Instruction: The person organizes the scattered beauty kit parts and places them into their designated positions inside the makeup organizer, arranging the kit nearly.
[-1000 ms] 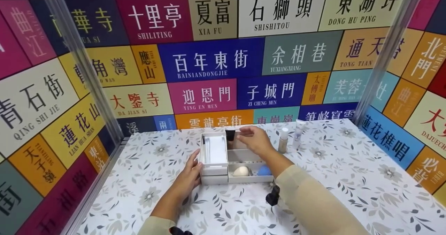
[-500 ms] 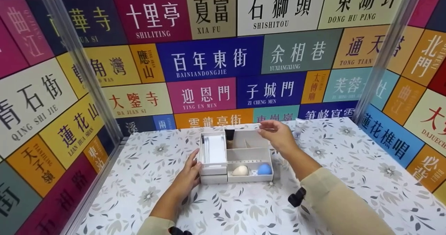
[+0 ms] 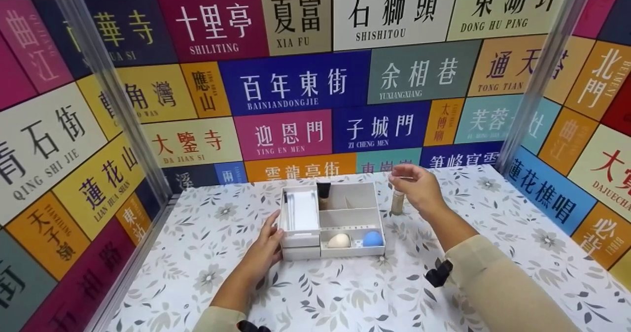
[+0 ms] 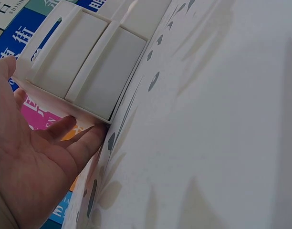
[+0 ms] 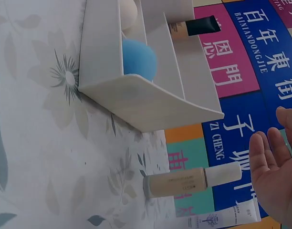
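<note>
A white desktop organizer [image 3: 351, 218] stands on the table. My left hand [image 3: 263, 247] rests against its left side; in the left wrist view the fingers [image 4: 86, 148] touch near its lower edge, beside two drawer fronts [image 4: 108, 71]. A beige egg-shaped makeup sponge [image 3: 339, 241] and a blue one [image 3: 373, 239] lie in the front compartment. A black-capped tube [image 3: 323, 190] stands in the back compartment. My right hand [image 3: 419, 189] hovers by the white cap of a foundation bottle [image 5: 177, 184], fingers loosely bent, holding nothing. The bottle stands upright, right of the organizer.
A white tube [image 5: 222, 216] stands beyond the bottle; my right hand hides it in the head view. White items [image 3: 303, 211] lie in the organizer's upper left tray. The floral tablecloth [image 3: 212, 273] reaches a wall of coloured signs [image 3: 296, 85].
My right hand has moved right, from above the organizer's back compartment to the foundation bottle. My left hand stays at the organizer's left side.
</note>
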The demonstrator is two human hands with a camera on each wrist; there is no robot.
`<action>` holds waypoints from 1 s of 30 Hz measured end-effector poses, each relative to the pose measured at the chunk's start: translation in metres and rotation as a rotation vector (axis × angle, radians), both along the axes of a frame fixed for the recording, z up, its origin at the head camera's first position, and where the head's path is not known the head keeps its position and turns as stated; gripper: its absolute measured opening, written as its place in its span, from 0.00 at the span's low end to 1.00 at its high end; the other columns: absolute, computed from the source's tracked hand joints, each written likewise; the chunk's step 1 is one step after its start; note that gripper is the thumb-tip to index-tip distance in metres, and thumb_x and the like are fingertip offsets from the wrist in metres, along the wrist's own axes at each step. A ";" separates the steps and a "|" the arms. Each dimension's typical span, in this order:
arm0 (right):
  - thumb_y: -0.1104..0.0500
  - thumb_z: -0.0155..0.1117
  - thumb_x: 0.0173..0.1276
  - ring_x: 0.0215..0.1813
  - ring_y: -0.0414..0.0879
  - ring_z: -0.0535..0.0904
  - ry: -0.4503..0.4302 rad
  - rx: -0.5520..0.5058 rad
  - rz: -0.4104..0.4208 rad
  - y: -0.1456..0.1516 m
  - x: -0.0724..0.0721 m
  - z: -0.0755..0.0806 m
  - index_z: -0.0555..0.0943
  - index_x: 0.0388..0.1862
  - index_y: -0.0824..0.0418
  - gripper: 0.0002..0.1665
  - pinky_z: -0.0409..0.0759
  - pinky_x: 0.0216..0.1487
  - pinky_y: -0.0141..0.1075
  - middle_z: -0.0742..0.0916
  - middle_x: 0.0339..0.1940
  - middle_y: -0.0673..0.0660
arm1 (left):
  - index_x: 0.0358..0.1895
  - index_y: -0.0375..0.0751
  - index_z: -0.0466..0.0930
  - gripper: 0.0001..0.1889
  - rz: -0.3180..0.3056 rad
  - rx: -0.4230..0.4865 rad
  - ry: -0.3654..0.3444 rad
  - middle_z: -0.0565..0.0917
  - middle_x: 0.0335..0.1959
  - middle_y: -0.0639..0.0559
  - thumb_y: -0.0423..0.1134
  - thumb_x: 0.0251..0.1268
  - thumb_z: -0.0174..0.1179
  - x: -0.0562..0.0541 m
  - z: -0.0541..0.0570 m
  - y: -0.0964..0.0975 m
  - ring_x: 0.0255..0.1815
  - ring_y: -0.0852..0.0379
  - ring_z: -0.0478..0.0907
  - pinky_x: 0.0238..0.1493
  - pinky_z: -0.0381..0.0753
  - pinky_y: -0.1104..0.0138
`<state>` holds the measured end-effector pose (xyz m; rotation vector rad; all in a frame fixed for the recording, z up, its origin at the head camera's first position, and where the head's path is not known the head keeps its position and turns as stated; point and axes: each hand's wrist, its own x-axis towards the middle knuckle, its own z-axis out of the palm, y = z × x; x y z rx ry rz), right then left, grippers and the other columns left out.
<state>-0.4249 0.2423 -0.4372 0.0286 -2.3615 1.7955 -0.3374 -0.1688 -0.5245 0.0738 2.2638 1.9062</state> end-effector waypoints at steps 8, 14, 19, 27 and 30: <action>0.51 0.73 0.75 0.59 0.41 0.84 0.018 -0.004 -0.066 0.022 -0.007 0.002 0.80 0.69 0.59 0.27 0.87 0.53 0.24 0.86 0.65 0.59 | 0.84 0.84 0.47 0.32 -0.022 -0.008 0.036 0.50 0.89 0.37 0.63 0.85 0.47 0.000 -0.001 0.000 0.86 0.31 0.61 0.83 0.67 0.39; 0.48 0.73 0.75 0.53 0.40 0.84 0.009 -0.005 -0.151 0.043 -0.016 0.000 0.81 0.67 0.60 0.28 0.87 0.51 0.24 0.86 0.54 0.51 | 0.84 0.83 0.47 0.32 -0.009 -0.008 0.024 0.51 0.89 0.38 0.63 0.85 0.48 0.001 0.001 0.000 0.86 0.32 0.61 0.83 0.66 0.39; 0.46 0.72 0.76 0.54 0.40 0.84 -0.043 -0.020 -0.208 0.056 -0.020 -0.005 0.80 0.68 0.56 0.27 0.88 0.61 0.33 0.85 0.53 0.49 | 0.83 0.87 0.48 0.32 0.009 -0.014 0.008 0.52 0.90 0.40 0.65 0.84 0.48 0.001 0.001 0.001 0.86 0.33 0.62 0.83 0.67 0.39; 0.46 0.70 0.77 0.59 0.45 0.82 -0.113 0.006 -0.255 0.070 -0.022 -0.013 0.78 0.73 0.54 0.31 0.87 0.57 0.28 0.84 0.54 0.48 | 0.83 0.88 0.49 0.32 0.010 -0.021 0.011 0.53 0.89 0.39 0.65 0.83 0.49 0.001 0.000 0.000 0.85 0.33 0.63 0.82 0.67 0.39; 0.44 0.71 0.76 0.61 0.49 0.82 -0.129 0.020 -0.273 0.073 -0.024 -0.017 0.76 0.76 0.54 0.35 0.85 0.53 0.25 0.84 0.56 0.49 | 0.82 0.90 0.49 0.31 0.011 -0.020 0.001 0.52 0.90 0.40 0.65 0.83 0.49 0.002 0.001 0.000 0.85 0.33 0.62 0.83 0.67 0.39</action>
